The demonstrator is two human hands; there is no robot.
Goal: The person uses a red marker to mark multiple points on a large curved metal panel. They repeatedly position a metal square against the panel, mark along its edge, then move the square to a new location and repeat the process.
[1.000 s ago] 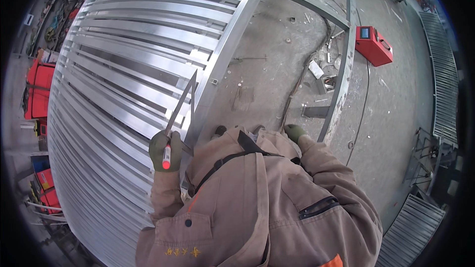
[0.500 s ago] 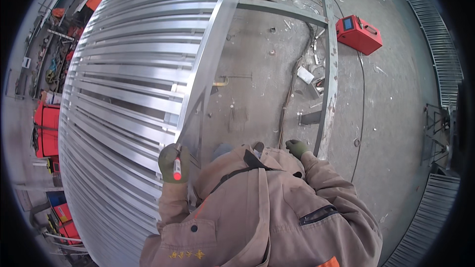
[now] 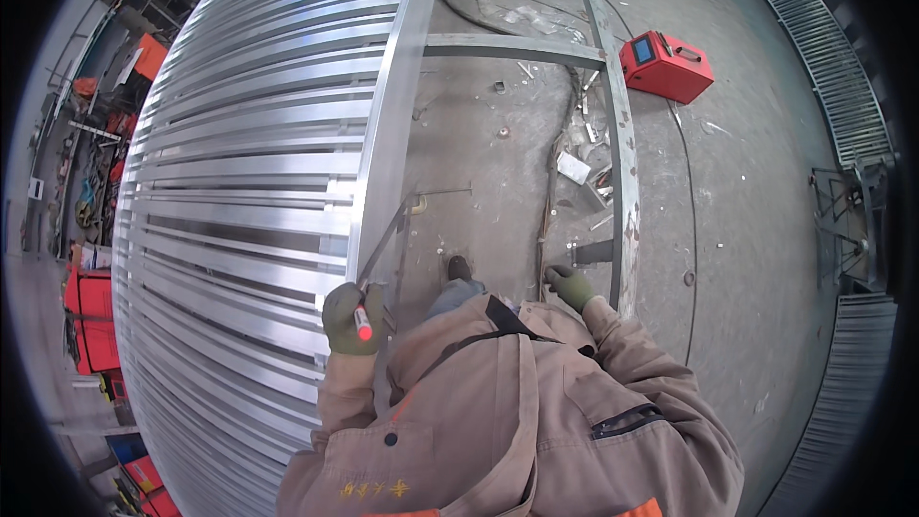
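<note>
My left hand [image 3: 352, 319], in a green work glove, is closed around a red-and-white marker [image 3: 363, 322]. The marker's red end points toward me. That hand is beside the edge rail of a large rack of silvery metal slats [image 3: 258, 220] on my left; whether it touches the rail I cannot tell. My right hand [image 3: 571, 288], also gloved in green, hangs low ahead of my right side with its fingers curled. What it holds, if anything, is hidden.
A grey steel frame [image 3: 620, 163] stands to the right, with a crossbar [image 3: 517, 48] ahead. Dark cable [image 3: 552, 172] and scraps [image 3: 574, 168] lie on the floor. Beyond the frame sits a red box-shaped machine [image 3: 667, 67]. Another slatted rack [image 3: 823, 48] is far right. My shoe [image 3: 459, 268] shows below.
The view has shifted, so the rack, frame and red machine appear farther left and lower. My shoe has come forward into sight. The marker stays in my left hand.
</note>
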